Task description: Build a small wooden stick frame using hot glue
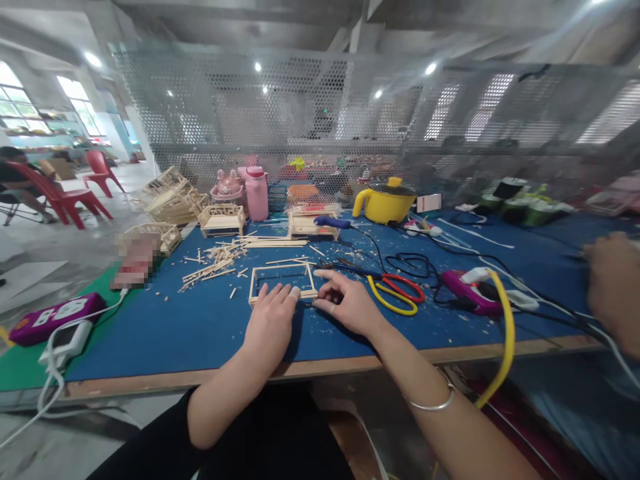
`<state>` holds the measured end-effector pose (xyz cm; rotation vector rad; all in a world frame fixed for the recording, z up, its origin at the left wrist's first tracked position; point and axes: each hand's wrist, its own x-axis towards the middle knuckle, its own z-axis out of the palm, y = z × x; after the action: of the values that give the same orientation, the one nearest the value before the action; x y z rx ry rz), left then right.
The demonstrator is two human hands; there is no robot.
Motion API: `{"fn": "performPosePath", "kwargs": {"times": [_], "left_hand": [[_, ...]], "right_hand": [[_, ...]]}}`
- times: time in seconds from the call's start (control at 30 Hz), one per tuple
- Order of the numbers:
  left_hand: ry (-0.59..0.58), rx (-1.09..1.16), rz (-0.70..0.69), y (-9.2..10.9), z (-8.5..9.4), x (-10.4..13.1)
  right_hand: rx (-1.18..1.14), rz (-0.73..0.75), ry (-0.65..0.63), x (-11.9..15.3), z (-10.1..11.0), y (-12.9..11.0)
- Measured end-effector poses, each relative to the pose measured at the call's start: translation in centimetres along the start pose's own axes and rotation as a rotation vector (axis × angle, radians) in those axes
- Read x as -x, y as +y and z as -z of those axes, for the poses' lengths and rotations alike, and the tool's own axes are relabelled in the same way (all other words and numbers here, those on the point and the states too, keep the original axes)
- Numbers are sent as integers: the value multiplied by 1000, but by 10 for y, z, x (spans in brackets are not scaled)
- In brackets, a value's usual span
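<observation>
A small rectangular frame of pale wooden sticks (281, 265) stands on the blue mat in front of me. My left hand (270, 317) rests over its front side, fingers bent across the front rail and thumb near the right end. At the front right corner, my right hand (350, 303) has its fingers curled about the frame, index finger beside the upright and thumb low. Its inner fingertips are partly hidden. Just right of this hand lie scissors with red and yellow handles (393, 300).
Loose wooden sticks (215, 263) lie behind the frame. Further back are finished wooden pieces (223, 219), a blue-handled tool with a cord (333, 221), a pink flask (257, 193) and a yellow pot (385, 202). Purple power strips (465, 293) sit at both sides; another person's hand (613, 287) is far right.
</observation>
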<state>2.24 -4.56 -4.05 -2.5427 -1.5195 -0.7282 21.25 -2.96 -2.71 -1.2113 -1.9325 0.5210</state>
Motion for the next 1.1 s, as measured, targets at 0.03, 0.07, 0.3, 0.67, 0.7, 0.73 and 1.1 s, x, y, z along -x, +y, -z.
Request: {"fn": "performPosePath", "kwargs": {"times": [0.03, 0.07, 0.3, 0.67, 0.7, 0.73, 1.1], "left_hand": [[7, -15, -9, 0, 0, 0], [12, -30, -20, 0, 0, 0], [72, -91, -41, 1, -4, 2], [52, -83, -19, 2, -7, -1], [44, -79, -14, 3, -6, -1], [38, -74, -12, 3, -5, -1], [45, -50, -24, 3, -5, -2]], "right_hand": [[-2, 16, 27, 1, 1, -1], [16, 45, 60, 2, 2, -1], [128, 255, 40, 1, 2, 1], [230, 297, 106, 0, -4, 3], [236, 296, 96, 0, -5, 3], [239, 294, 93, 0, -6, 3], [476, 58, 390, -61, 49, 22]]}}
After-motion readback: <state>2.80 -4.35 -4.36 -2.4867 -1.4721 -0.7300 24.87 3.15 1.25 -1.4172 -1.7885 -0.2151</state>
